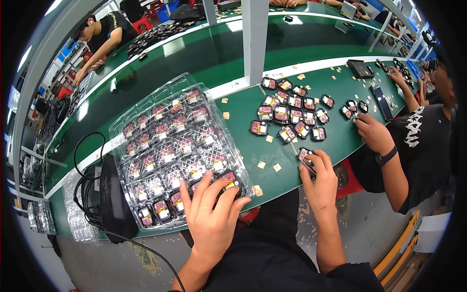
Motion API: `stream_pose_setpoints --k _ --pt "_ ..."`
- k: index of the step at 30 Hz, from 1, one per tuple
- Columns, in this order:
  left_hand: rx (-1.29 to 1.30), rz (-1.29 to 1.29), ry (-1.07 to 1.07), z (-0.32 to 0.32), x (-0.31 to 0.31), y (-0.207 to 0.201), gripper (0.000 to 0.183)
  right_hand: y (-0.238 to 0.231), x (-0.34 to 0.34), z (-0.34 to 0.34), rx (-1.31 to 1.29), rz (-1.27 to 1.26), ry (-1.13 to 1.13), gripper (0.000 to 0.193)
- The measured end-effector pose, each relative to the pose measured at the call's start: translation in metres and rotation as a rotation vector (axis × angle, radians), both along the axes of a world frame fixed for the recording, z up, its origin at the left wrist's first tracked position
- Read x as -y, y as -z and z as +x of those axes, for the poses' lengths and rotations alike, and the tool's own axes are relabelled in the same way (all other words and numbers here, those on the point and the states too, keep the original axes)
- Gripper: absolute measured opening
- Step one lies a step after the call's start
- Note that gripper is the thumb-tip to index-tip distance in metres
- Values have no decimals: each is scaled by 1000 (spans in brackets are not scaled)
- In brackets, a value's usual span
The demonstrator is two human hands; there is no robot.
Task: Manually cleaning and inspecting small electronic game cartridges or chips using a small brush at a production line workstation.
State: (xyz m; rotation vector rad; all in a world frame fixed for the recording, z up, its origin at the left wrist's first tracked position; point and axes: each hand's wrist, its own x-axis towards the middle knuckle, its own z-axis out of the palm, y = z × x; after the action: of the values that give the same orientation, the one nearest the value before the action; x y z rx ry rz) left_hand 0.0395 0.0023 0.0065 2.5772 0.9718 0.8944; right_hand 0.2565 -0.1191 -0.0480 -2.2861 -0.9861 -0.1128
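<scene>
Small black square electronic modules, with pinkish-red insides, white patches and yellow strips, sit in rows in a clear plastic tray (125, 189) in front of me on the left. Over the tray's near right part is my left hand (210, 221), fingers apart, its fingertips touching a module (228, 179) at the corner pocket. My right hand (318, 182) pinches another module (305, 155) between thumb and fingers near the table's front edge. Beyond it, several loose modules (295, 101) lie in a cluster on the green table (253, 153).
A black mesh pouch (119, 204) and a black cable (87, 194) lie left of the tray. A white post (255, 44) rises behind the table. At right, a co-worker's hand (374, 131) reaches toward more modules. Small beige paper pieces (277, 167) are scattered about.
</scene>
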Motion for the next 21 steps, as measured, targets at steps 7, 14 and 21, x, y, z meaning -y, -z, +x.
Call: stream_pose_setpoints --k 7,14,21 --pt "-17 15 -39 -2 -2 4 28 -2 3 -2 -27 36 -59 27" --pt "-54 73 61 -13 -6 4 28 -7 2 -22 -124 304 -257 41" --pt "120 66 87 -18 -5 -2 32 -23 14 -42 -210 372 -533 48"
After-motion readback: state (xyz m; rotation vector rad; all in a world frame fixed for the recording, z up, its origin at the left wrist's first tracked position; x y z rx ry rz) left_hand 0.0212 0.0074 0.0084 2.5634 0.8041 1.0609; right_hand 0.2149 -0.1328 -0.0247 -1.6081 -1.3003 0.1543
